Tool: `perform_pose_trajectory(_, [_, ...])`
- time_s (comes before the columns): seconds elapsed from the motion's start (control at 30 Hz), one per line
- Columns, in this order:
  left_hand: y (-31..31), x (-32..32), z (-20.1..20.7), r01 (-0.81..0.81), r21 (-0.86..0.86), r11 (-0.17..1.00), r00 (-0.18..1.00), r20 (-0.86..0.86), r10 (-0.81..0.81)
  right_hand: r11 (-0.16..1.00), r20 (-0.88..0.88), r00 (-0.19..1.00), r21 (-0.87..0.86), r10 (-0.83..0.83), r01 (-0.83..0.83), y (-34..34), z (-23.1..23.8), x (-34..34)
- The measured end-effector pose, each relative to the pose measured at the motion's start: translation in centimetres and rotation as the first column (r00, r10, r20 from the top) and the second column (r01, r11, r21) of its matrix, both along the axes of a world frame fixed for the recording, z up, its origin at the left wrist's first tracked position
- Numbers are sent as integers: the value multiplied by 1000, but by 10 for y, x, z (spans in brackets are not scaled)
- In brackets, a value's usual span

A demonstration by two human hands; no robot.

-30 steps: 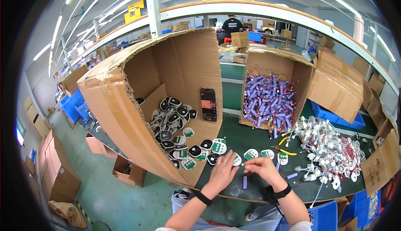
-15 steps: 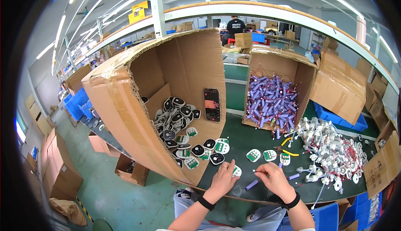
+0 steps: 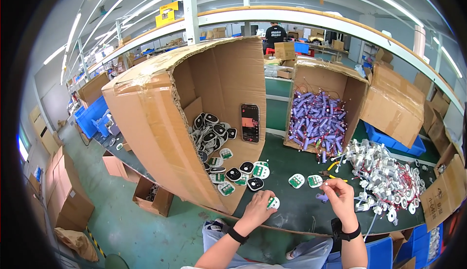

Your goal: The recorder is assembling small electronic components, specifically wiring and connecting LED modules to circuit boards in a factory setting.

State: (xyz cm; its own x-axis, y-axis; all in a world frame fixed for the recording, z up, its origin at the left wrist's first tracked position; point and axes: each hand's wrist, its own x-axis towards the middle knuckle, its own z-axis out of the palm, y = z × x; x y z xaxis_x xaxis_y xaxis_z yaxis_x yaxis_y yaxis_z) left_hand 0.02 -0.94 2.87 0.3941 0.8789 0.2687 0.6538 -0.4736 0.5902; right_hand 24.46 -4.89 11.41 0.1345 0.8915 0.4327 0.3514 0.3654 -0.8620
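Observation:
My left hand [image 3: 258, 206] rests low over the table edge, fingers closed on a white rounded housing with a green circuit board [image 3: 274, 202]. To the right, my raised right hand [image 3: 342, 200] pinches what looks like the thin lead of a purple battery cell [image 3: 322, 197]. The cell shows just below and left of its fingertips; the lead itself is too fine to follow. Beyond the hands lie two more white housings with green boards, one on the left [image 3: 296, 181] and one on the right [image 3: 314, 181], close to yellow-handled pliers [image 3: 333, 166].
A large cardboard box [image 3: 141, 123] on its side holds many black-and-white housings [image 3: 211, 135] and a propped phone [image 3: 250, 123]. Behind, another box [image 3: 357, 91] is full of purple cells [image 3: 316, 120]. White motor-like parts with red wires [image 3: 386, 181] heap at right. A person [image 3: 275, 34] is in the background.
My right hand has moved right and up, and the loose purple cells near it have left their earlier spots. My left hand keeps the housing. The view has shifted slightly.

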Motion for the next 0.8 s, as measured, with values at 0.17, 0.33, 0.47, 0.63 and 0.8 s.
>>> perform_pose_trajectory(0.17, [1,-3,-10,60,-18,998,948,313,-52,994,181,981,65,70,-83,5,-9,-12])
perform_pose_trajectory(0.33, [3,0,-21,283,-476,833,767,634,101,977,275,938,-105,209,-186,11,-35,-53])
perform_pose_trajectory(0.47, [-1,6,-24,381,-303,874,623,782,-1,981,161,972,-122,169,-151,19,-48,-83])
perform_pose_trajectory(0.63, [0,6,-22,358,-378,854,513,844,158,997,442,894,10,65,-77,15,-46,-95])
perform_pose_trajectory(0.8, [-2,-4,-12,517,-444,731,497,852,166,993,570,820,117,-40,-33,7,-50,-105])
